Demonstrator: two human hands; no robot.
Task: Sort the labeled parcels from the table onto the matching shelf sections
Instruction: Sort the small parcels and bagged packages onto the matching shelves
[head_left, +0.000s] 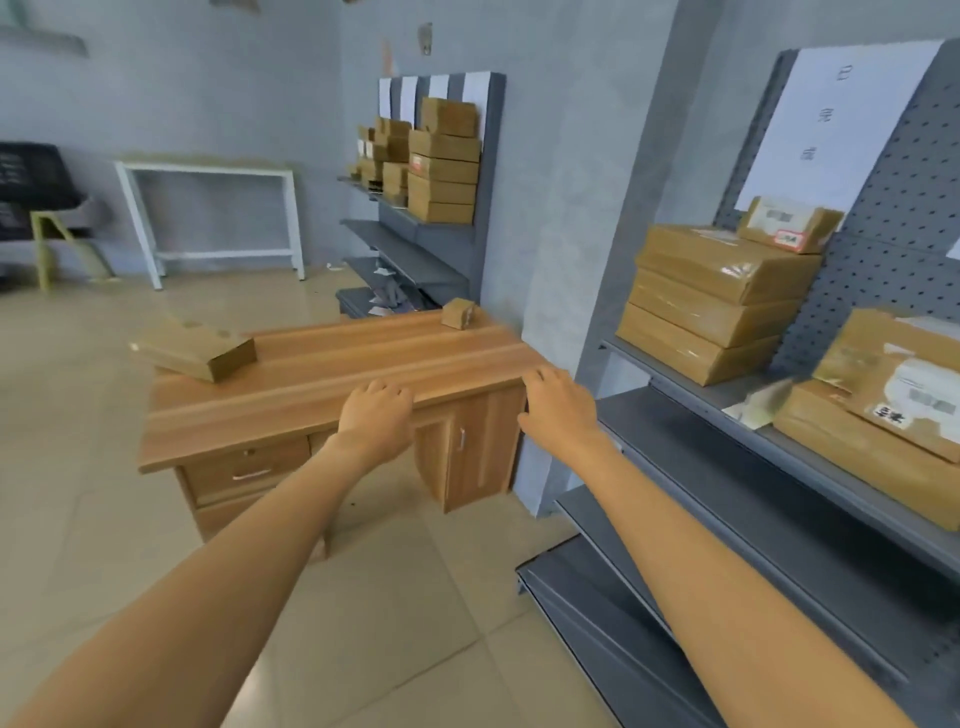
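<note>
Both hands, left (375, 415) and right (558, 410), empty, fingers relaxed. Flat parcel (195, 351) and small parcel (458, 313) sit on surface (332, 374). Likely light, stiff cardboard; grip by opposite edges.

Beyond both hands, the table (332, 374) looks like smooth wood-grain laminate; right of them, glossy taped cardboard parcels (711, 306) sit on matt grey metal shelving (727, 467).

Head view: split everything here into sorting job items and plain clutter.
Job: flat parcel and small parcel on the desk; near shelf with stacked parcels; far shelf; left hand, right hand, both empty.

Clutter: white table frame, green chair, paper scraps.
</note>
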